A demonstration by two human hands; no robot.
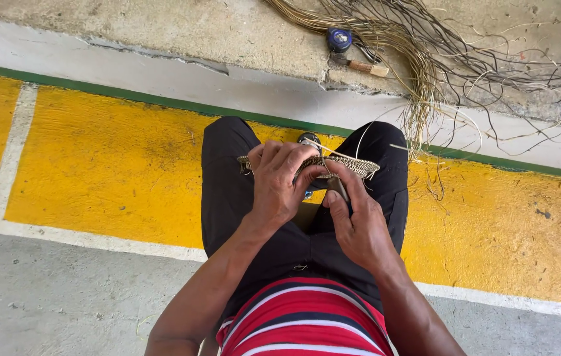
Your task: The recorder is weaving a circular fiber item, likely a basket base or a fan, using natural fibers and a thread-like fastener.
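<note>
Both hands grip a woven strip [349,165] over black-trousered knees: left hand [279,184] curled on top, right hand [356,227] pinching beneath; loose fibres [419,72], a knife [367,66] and blue tape measure [339,39] lie ahead on concrete.

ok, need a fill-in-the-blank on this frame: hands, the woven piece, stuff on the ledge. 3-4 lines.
1. Both hands hold a small woven piece over the person's ____.
2. The left hand grips the piece from above; the right hand pinches it from ____.
3. A bundle of loose fibre strands lies on the concrete ledge, beside a tool with a ____ handle.
4. The floor band under the legs is painted ____.

Missing words: lap; below; wooden; yellow
</note>
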